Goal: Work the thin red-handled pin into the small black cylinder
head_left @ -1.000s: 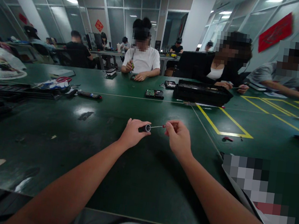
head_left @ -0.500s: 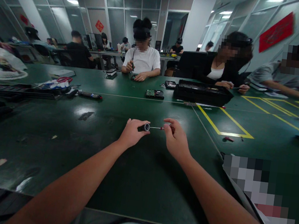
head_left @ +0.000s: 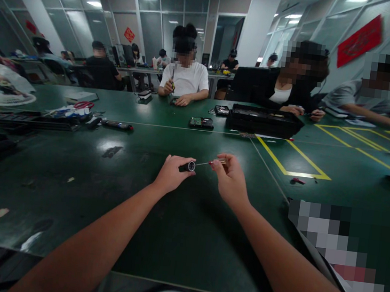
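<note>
Above the green table, my left hand [head_left: 173, 172] is closed around a small black cylinder [head_left: 191, 166] with a pale ring at its open end. What this cylinder is I cannot make out. My right hand [head_left: 231, 178] grips a screwdriver [head_left: 211, 162] by its reddish handle, between thumb and fingers. Its thin metal shaft points left, with the tip at the cylinder's ringed end. Whether the tip is inside or only touching cannot be seen.
Ahead lie a green circuit-board drive [head_left: 201, 122] and a long black open box [head_left: 265, 121]. Red scissors [head_left: 84, 104] and a pen-like tool [head_left: 117, 125] lie at left. Yellow tape [head_left: 305, 175] marks the right side. Several people work around the table.
The screwdriver has tilted, its handle end rising a little and showing more between my right fingers. My left hand with the cylinder has stayed nearly still.
</note>
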